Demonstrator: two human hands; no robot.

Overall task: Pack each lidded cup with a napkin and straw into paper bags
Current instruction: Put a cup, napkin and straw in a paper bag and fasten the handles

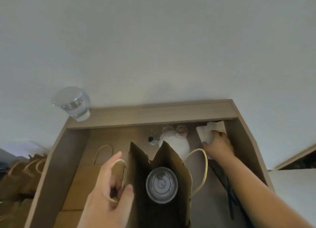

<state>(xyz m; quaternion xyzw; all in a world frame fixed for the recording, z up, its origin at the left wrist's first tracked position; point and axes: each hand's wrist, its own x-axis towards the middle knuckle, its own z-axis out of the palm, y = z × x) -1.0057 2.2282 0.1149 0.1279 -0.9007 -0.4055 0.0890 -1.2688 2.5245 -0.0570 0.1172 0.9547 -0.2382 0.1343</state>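
An open brown paper bag stands upright at the front centre of the desk. A lidded clear cup sits inside it, seen from above. My left hand pinches the bag's left rope handle and holds that side open. At the back right my right hand rests its fingers on a pile of white napkins. Dark straws lie on the desk under my right forearm.
Flat paper bags are stacked on the desk at left. More bags stand off the desk's left side. A dome-lidded cup of water sits on the back left ledge. A white roll, small bottle and jar of clips stand behind the bag.
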